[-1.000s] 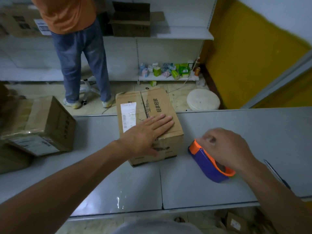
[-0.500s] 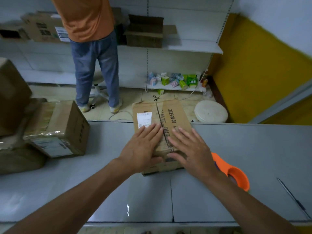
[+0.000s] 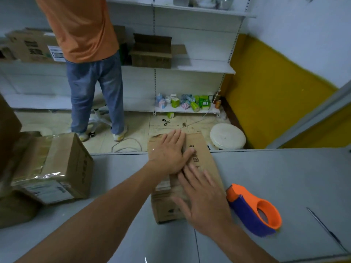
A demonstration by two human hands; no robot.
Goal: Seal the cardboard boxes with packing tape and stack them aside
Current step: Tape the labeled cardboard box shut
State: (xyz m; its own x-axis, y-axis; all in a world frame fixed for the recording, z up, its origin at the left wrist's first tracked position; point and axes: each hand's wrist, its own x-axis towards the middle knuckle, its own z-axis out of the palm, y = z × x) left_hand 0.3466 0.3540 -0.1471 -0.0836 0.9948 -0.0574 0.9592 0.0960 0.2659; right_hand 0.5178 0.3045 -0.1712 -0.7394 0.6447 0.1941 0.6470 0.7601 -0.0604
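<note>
A small brown cardboard box [image 3: 206, 160] lies on the grey table [image 3: 275, 179] in front of me. My left hand [image 3: 171, 152] presses flat on the far half of its top, fingers straight. My right hand [image 3: 203, 198] lies flat on the near half, fingers spread. An orange and purple tape dispenser [image 3: 254, 209] sits on the table just right of the box, untouched. A taped cardboard box [image 3: 57, 166] stands at the table's left, on top of other boxes.
A person in an orange shirt and jeans [image 3: 91, 73] stands beyond the table at white shelves [image 3: 205, 67] holding open boxes. A white round stool [image 3: 228, 137] and scissors [image 3: 166, 122] are on the floor. A thin pen [image 3: 322, 224] lies at the table's right.
My right hand let go of the tape dispenser and came onto the box top. My left hand slid toward the box's far end, and my right hand drew back to the near end.
</note>
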